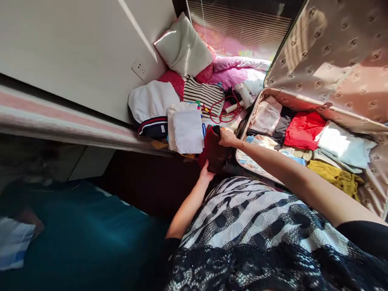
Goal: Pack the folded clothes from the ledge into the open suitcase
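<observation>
A dark red folded garment (214, 151) sits between my two hands, just left of the open suitcase (371, 184). My left hand (205, 173) grips its near lower edge. My right hand (227, 137) grips its far upper edge, fingers closed on the cloth. The suitcase holds folded clothes: a red piece (304, 129), white and pale pieces (344, 145), a mustard piece (336, 176). Its patterned lid (330, 52) stands open.
Folded clothes lie on the bed to the left: a white folded piece (185, 127), a white and navy garment (151, 106), a striped top (202, 93). A red cord (222, 113), a grey pillow (182, 47) and pink bedding (236, 70) lie beyond. A wall socket (139, 68) is nearby.
</observation>
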The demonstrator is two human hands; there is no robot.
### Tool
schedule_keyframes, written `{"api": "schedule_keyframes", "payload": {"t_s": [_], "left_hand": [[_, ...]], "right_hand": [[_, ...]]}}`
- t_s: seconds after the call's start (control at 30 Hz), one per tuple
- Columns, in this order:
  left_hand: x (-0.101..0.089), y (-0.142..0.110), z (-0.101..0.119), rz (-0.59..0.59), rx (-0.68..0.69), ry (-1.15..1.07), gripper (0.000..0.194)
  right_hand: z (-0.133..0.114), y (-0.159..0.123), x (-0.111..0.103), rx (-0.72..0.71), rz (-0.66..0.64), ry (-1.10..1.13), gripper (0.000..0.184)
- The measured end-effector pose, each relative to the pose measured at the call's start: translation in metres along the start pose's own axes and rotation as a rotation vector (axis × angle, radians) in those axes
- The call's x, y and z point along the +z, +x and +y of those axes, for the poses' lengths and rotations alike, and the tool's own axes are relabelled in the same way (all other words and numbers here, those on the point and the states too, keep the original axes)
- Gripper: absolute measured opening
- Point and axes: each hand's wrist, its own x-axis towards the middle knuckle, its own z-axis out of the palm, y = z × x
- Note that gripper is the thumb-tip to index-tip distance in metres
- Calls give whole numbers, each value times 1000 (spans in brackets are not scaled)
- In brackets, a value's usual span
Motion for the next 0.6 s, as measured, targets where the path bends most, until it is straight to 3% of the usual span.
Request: {"api": "schedule_keyframes", "payload": {"t_s": [0.1,0.27,0.4,0.5,0.6], "left_hand": [[4,-2,1,-20,11,-30,27],[2,-22,0,-70,21,-7,41],[-15,-48,-6,-31,71,85,34],[-29,-68,-10,-1,135,107,29],[-30,-87,-5,22,218,115,27]], "right_hand": [[-18,-10,-9,-1,-13,-45,49],[-48,-39,-24,-85,-27,-53,51],[-64,-70,-26,-187,-37,16,48],[-65,-92,-31,-278,-23,110,43],[-45,-109,-44,-372,49,255,40]]}}
